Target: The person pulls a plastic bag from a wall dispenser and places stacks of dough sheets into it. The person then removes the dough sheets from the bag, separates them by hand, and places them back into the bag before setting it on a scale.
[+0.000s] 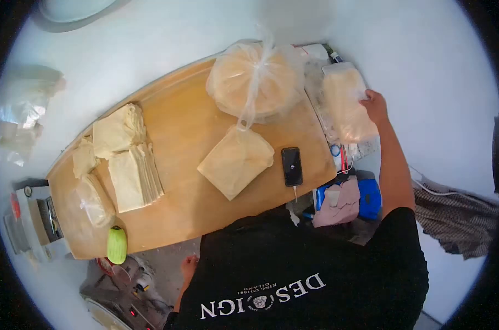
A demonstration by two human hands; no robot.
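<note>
My right hand [375, 106] reaches to the far right, its fingers closed on the edge of a clear plastic bag of flat, tan sheets [345, 102]. Low beside the table's near edge hangs my left hand [189, 267], small in view, with its fingers curled in and nothing visible in them. A folded tan sheet [235, 165] lies on the wooden table [178, 110]. Behind it stands a large knotted plastic bag [255, 80] with round, tan contents. Stacks of folded tan sheets [134, 176] lie on the left, next to a smaller bagged bundle [95, 201].
A black phone [291, 166] with a cable lies at the table's right. A green squash-like vegetable [117, 245] rests at the near left edge. Right of the table are a blue box [369, 198] and torn pinkish cardboard [337, 203]. A white appliance [35, 220] stands left.
</note>
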